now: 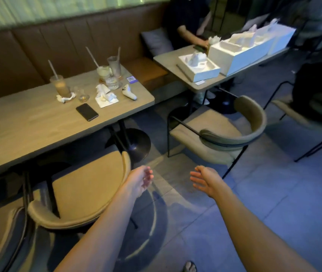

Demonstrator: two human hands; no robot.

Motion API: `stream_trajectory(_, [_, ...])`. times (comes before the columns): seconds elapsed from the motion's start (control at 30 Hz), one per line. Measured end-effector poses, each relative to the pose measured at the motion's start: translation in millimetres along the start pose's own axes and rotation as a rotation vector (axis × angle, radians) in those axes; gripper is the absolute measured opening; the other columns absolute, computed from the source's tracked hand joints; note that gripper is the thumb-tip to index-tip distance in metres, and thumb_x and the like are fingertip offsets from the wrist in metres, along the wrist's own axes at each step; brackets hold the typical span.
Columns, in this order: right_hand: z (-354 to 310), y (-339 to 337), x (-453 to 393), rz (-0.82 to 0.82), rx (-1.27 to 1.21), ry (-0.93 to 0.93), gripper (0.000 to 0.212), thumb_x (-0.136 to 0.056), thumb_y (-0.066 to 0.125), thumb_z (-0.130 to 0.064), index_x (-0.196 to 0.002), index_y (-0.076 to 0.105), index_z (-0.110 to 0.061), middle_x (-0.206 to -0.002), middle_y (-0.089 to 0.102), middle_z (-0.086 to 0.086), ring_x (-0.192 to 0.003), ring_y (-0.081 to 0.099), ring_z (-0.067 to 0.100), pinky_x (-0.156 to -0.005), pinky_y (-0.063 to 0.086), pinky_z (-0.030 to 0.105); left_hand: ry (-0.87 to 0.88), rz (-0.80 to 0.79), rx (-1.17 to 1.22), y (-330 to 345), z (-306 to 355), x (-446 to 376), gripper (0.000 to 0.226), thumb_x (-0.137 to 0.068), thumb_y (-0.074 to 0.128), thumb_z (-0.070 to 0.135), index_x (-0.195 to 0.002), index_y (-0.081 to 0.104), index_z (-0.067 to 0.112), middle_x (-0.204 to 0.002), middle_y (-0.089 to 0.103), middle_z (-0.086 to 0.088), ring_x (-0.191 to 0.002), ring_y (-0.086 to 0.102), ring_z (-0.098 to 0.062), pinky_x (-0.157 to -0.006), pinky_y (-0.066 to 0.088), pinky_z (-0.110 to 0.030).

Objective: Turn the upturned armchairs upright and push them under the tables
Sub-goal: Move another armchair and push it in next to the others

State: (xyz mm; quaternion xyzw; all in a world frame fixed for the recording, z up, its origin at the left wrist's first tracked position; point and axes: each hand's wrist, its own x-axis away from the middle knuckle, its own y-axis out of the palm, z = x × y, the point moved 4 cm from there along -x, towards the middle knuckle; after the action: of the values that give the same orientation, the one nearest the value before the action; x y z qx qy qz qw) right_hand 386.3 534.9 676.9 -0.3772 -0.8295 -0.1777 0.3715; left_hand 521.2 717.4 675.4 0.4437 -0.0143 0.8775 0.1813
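Note:
A tan armchair (pixel 85 189) with a curved back stands upright at the near left, its seat partly under the long wooden table (pixel 24 130). A second tan armchair (pixel 215 130) stands upright on the floor in front of the smaller table (pixel 168 61), outside its edge. My left hand (pixel 141 180) is open in the air, just right of the near chair's back and not touching it. My right hand (pixel 205 181) is open too, fingers spread, above the floor between the two chairs. Neither hand holds anything.
On the long table are drink glasses with straws (pixel 60 85), crumpled napkins, a black phone (pixel 87 112) and a white controller (pixel 129 92). White foam boxes (pixel 240 50) cover the smaller table, where a person sits on the brown bench (pixel 38 48). Another chair (pixel 313 107) stands at right.

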Motion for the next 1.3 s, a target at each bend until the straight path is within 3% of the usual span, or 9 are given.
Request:
stream_trajectory(0.17, [-43, -84, -15, 0.103, 0.062, -0.049, 0.029, -0.103, 0.042, -0.025, -0.123, 0.055, -0.009, -0.108, 0.065, 0.006, -0.094, 0.062, 0.021, -0.076, 0.048, 0.035, 0.046, -0.008, -0.191, 88, 5, -6, 0.028, -0.098, 0.045, 0.02, -0.072, 0.053, 0.021, -0.057, 0.043, 0.007, -0.034, 0.039, -0.003, -0.04, 0.031, -0.016])
stream_trajectory(0.3, [-72, -123, -34, 0.161, 0.132, -0.08, 0.024, -0.103, 0.04, -0.025, -0.115, 0.055, -0.009, -0.101, 0.065, 0.007, -0.079, 0.061, 0.018, -0.075, 0.047, 0.035, 0.109, -0.068, -0.384, 147, 20, -18, 0.03, -0.099, 0.043, 0.024, -0.07, 0.047, 0.021, -0.052, 0.032, 0.007, -0.03, 0.028, -0.003, -0.037, 0.02, -0.014])
stream_trajectory(0.43, [-100, -148, -58, 0.188, 0.174, -0.098, 0.015, -0.103, 0.04, -0.023, -0.1, 0.049, -0.012, -0.095, 0.061, 0.009, -0.08, 0.058, 0.021, -0.089, 0.052, 0.044, 0.111, -0.109, -0.486, 192, 31, -46, 0.03, -0.101, 0.042, 0.029, -0.072, 0.045, 0.02, -0.054, 0.029, 0.006, -0.039, 0.024, -0.007, -0.039, 0.017, -0.016])
stream_trajectory(0.5, [-114, -159, -73, 0.184, 0.199, -0.102, 0.016, -0.103, 0.041, -0.025, -0.105, 0.051, -0.012, -0.101, 0.062, 0.01, -0.087, 0.059, 0.023, -0.093, 0.051, 0.045, 0.108, -0.108, -0.481, 211, 35, -68, 0.031, -0.101, 0.042, 0.027, -0.072, 0.046, 0.019, -0.055, 0.031, 0.004, -0.037, 0.025, -0.007, -0.036, 0.018, -0.014])
stream_trajectory(0.63, [-137, -188, -104, 0.217, 0.164, -0.044, 0.022, -0.101, 0.046, -0.026, -0.113, 0.055, -0.01, -0.106, 0.064, 0.01, -0.089, 0.061, 0.023, -0.077, 0.048, 0.035, 0.044, -0.096, -0.399, 247, 38, -109, 0.031, -0.101, 0.042, 0.023, -0.072, 0.05, 0.016, -0.056, 0.041, 0.002, -0.039, 0.037, -0.007, -0.035, 0.029, -0.014])
stream_trajectory(0.9, [-182, -234, -158, 0.3, 0.108, 0.031, 0.018, -0.101, 0.047, -0.025, -0.087, 0.052, -0.013, -0.106, 0.059, 0.012, -0.095, 0.057, 0.025, -0.081, 0.047, 0.038, -0.118, -0.089, -0.39, 309, 55, -169, 0.032, -0.099, 0.046, 0.021, -0.069, 0.054, 0.012, -0.046, 0.053, 0.002, -0.052, 0.05, -0.012, -0.045, 0.039, -0.017])
stream_trajectory(1.07, [-221, -263, -202, 0.351, 0.132, 0.061, 0.02, -0.101, 0.047, -0.023, -0.11, 0.048, -0.005, -0.124, 0.053, 0.02, -0.114, 0.054, 0.033, -0.094, 0.048, 0.046, -0.145, -0.037, -0.362, 346, 65, -189, 0.024, -0.1, 0.044, 0.024, -0.079, 0.051, 0.016, -0.073, 0.055, 0.001, -0.062, 0.055, -0.012, -0.059, 0.038, -0.022])
stream_trajectory(1.2, [-255, -287, -250, 0.313, 0.18, 0.082, 0.034, -0.101, 0.05, -0.028, -0.126, 0.046, -0.006, -0.126, 0.045, 0.01, -0.128, 0.045, 0.034, -0.102, 0.045, 0.049, -0.194, 0.078, -0.308, 373, 62, -204, 0.013, -0.1, 0.047, 0.025, -0.1, 0.05, 0.013, -0.104, 0.058, -0.006, -0.083, 0.059, -0.019, -0.08, 0.041, -0.032])
stream_trajectory(1.3, [-272, -309, -290, 0.271, 0.188, 0.142, 0.047, -0.098, 0.055, -0.027, -0.137, 0.043, -0.005, -0.127, 0.045, 0.011, -0.115, 0.044, 0.03, -0.102, 0.046, 0.05, -0.273, 0.156, -0.247, 402, 49, -210, 0.033, -0.099, 0.049, 0.031, -0.125, 0.047, 0.011, -0.129, 0.052, -0.007, -0.098, 0.055, -0.02, -0.086, 0.045, -0.036])
